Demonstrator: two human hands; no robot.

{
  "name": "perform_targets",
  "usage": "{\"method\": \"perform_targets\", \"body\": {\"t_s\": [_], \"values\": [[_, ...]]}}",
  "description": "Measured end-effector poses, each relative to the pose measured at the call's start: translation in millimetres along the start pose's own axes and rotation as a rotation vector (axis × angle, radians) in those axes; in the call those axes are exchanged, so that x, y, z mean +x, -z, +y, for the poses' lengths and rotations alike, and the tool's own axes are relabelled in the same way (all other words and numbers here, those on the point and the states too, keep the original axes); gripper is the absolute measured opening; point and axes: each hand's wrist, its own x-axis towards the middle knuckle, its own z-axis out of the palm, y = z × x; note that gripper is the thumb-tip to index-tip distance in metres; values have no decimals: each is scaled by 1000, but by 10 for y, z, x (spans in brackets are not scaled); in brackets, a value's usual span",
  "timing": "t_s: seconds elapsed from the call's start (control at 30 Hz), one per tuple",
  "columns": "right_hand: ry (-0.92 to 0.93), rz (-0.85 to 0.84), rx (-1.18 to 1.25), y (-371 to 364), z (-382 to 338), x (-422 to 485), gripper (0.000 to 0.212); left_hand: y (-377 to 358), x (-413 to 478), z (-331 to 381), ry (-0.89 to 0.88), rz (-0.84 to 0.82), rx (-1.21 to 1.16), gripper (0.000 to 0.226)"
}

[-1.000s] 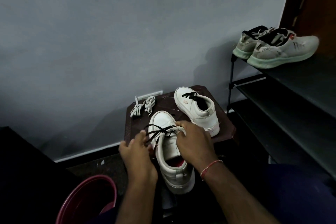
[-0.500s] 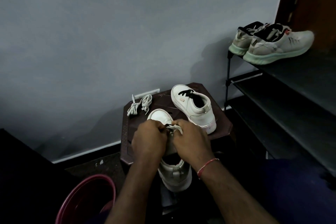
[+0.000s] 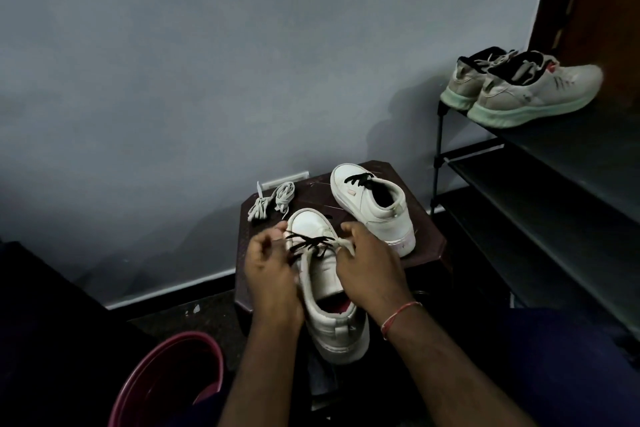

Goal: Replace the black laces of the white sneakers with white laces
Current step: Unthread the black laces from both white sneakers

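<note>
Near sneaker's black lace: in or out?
In: the black lace crisscrosses the near sneaker near its toe, loosened, not pulled free.

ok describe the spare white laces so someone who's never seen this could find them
Look at the dark stool against the grey wall. At its far left corner, beside the unheld sneaker, lie the white laces. They're loose pale bundles; the sneakers wear black laces.

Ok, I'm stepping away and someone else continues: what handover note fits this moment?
Left hand: fingers pinch the black lace of the near white leather sneaker.
Right hand grips that sneaker's side by the eyelets.
The far white sneaker stands on the dark brown stool, black-laced; the bundled white laces lie beside it, untouched.
Done: near lace looks partly undone.
To do: pull out both black laces, thread the white ones.
</note>
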Motion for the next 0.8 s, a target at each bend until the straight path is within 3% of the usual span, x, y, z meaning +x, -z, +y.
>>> {"method": "perform_targets", "body": {"t_s": [0.1,0.17,0.23,0.33,0.43,0.57,0.8], "values": [[-20,0,3,5,25,21,37,121,149,128,230,110,-451,23],[-21,4,2,1,36,26,35,196,190,270,253,63,-551,26],[-7,11,-20,-10,30,24,32,220,148,346,181,-44,-333,24],[22,22,-67,-38,-14,18,32,264,129,235,-83,-196,428,13],[26,21,-84,-41,-30,7,33,270,94,135,-215,-382,854,11],[35,12,-83,-30,-8,3,33,230,71,146,-348,-410,1070,9],[35,8,-110,-31,-42,-26,33,214,90,246,-381,-431,1312,11]]}}
